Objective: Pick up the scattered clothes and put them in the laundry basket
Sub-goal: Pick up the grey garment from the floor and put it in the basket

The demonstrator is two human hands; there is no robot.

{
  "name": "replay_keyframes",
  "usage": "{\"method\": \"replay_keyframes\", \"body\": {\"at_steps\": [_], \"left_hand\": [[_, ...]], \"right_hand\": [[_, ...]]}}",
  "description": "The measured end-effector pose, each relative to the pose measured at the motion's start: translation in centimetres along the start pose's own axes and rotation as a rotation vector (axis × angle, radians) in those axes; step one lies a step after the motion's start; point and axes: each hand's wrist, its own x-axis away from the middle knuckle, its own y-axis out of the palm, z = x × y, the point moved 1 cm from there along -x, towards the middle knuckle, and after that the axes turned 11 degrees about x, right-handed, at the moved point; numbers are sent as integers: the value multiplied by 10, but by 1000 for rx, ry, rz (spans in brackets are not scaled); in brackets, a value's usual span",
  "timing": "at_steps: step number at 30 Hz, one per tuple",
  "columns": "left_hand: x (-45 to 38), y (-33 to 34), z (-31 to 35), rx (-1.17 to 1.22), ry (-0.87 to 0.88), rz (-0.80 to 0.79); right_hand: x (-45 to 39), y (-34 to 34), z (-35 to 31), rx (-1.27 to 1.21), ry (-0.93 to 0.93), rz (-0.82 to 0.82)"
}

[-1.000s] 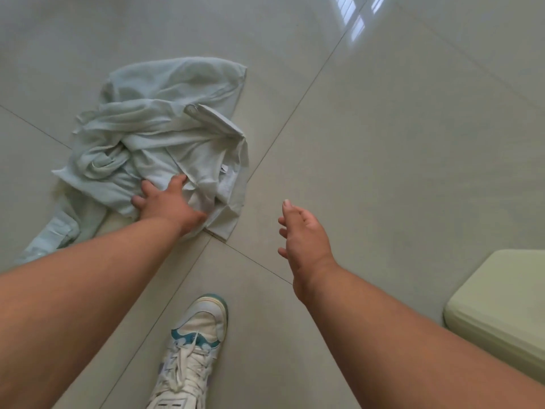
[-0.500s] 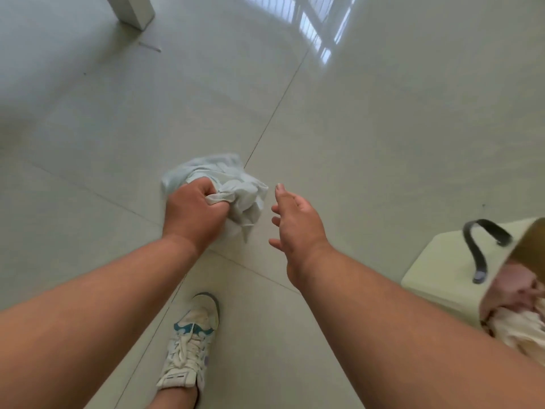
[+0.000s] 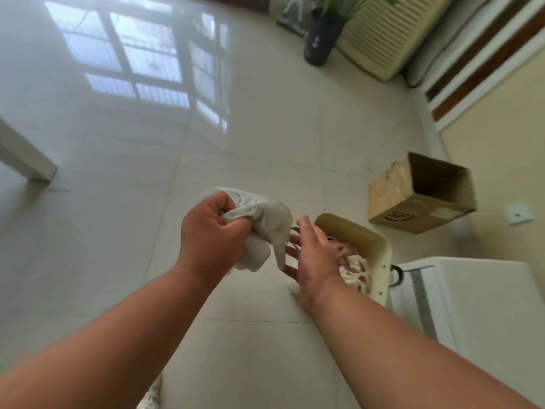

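A pale grey-green garment [image 3: 267,224] is bunched up in the air, gripped by my left hand [image 3: 211,236] in a fist. My right hand [image 3: 315,253] is open beside it, fingers spread toward the hanging cloth, holding nothing. Just right of my right hand stands the cream laundry basket [image 3: 380,255] on the floor, with pink and white patterned clothes [image 3: 355,270] inside. My right hand and wrist hide part of the basket's near rim.
An open cardboard box [image 3: 418,196] lies behind the basket by the wall. A white appliance [image 3: 469,299] stands right of the basket. A dark vase [image 3: 321,39] and a ribbed cream unit [image 3: 386,33] are at the back. A white furniture leg [image 3: 26,160] is at left.
My left hand has lifted the bunched garment off the floor and carried it right, toward the basket. The view swung up and right, bringing the basket, box and wall into sight.
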Motion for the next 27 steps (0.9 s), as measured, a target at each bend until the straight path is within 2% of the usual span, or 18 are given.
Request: {"method": "replay_keyframes", "body": {"at_steps": [6,13,21,24,27], "left_hand": [[31,115,116,31,21,-145],[78,222,176,71,-43,-251],[91,301,163,42,-49,-407],[84,326,128,1,-62,-419],[78,341,83,-143,-143,-455]], "right_hand": [[45,-175,-33,-113,6,210],[78,-310,-53,-157,-49,316],[70,-375,-16,-271,26,419],[59,-381,12,-267,65,432],[43,-384,32,-247,86,456]]}}
